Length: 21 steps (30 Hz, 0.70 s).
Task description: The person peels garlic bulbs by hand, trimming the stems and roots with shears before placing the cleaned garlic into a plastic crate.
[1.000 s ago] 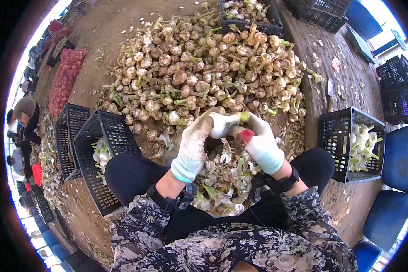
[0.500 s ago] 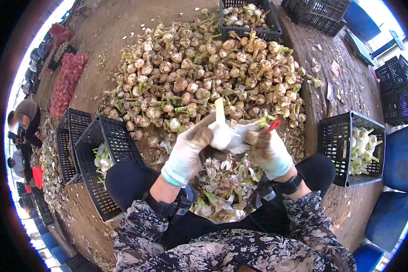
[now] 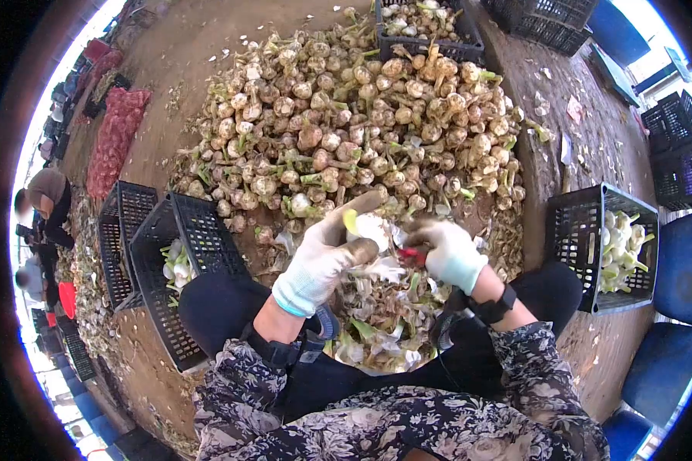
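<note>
My left hand (image 3: 327, 257), in a dirty white work glove, grips a peeled white garlic bulb (image 3: 373, 229) between thumb and fingers. Its short yellow-green stem points up and left. Close to the bulb's right side, my right hand (image 3: 447, 252), gloved the same way, is closed around a small red-handled tool (image 3: 413, 256) whose working end I cannot make out. Loose white skins hang by the bulb. Beneath both hands lies a heap of garlic peelings and cut stalks (image 3: 384, 315). Just beyond is a large pile of unpeeled garlic (image 3: 346, 131).
Black crates with trimmed garlic stand at my right (image 3: 603, 250) and left (image 3: 184, 276). Another crate (image 3: 430, 46) sits behind the pile. A red mesh sack (image 3: 115, 142) lies far left, near a crouching person (image 3: 48, 200). Blue chairs (image 3: 680, 269) line the right edge.
The bulb has turned in my left hand, its stem swinging from upright to the left. My right hand has moved from touching the bulb to slightly apart, the red tool now lower and pointing inward.
</note>
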{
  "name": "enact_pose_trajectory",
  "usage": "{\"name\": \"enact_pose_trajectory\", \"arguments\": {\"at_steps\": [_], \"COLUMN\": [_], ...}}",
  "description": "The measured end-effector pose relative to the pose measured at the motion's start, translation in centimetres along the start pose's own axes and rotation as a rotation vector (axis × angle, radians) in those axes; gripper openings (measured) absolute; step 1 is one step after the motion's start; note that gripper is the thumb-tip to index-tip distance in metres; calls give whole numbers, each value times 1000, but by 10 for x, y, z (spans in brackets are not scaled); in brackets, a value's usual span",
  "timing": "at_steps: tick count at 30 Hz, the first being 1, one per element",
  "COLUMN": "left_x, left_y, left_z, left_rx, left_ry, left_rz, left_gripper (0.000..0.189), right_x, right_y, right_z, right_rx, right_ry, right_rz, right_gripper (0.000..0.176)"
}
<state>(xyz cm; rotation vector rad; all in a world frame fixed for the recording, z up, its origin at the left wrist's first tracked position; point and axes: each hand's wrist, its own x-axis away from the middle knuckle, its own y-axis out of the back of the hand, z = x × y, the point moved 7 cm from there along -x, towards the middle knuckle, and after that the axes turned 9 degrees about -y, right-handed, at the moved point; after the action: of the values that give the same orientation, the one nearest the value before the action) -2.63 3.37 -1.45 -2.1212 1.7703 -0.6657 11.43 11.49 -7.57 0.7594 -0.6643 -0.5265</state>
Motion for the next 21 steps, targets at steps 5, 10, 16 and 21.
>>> {"name": "enact_pose_trajectory", "arguments": {"at_steps": [5, 10, 16, 21], "left_x": [-2, 1, -2, -2], "left_y": [-2, -4, 1, 2], "left_z": [4, 0, -5, -4], "left_rx": [-433, -339, -637, -499], "left_ry": [-128, -10, -104, -40], "left_rz": [85, 45, -35, -52], "left_gripper": [59, 59, 65, 73], "right_x": [-1, 4, 22, 8], "right_y": [39, 27, 46, 40], "right_z": [36, 34, 52, 15], "right_rx": [-698, -1191, -566, -538], "right_ry": [-153, -131, -51, -157], "right_rz": [66, 273, -200, -301], "right_gripper": [44, 36, 25, 25]}}
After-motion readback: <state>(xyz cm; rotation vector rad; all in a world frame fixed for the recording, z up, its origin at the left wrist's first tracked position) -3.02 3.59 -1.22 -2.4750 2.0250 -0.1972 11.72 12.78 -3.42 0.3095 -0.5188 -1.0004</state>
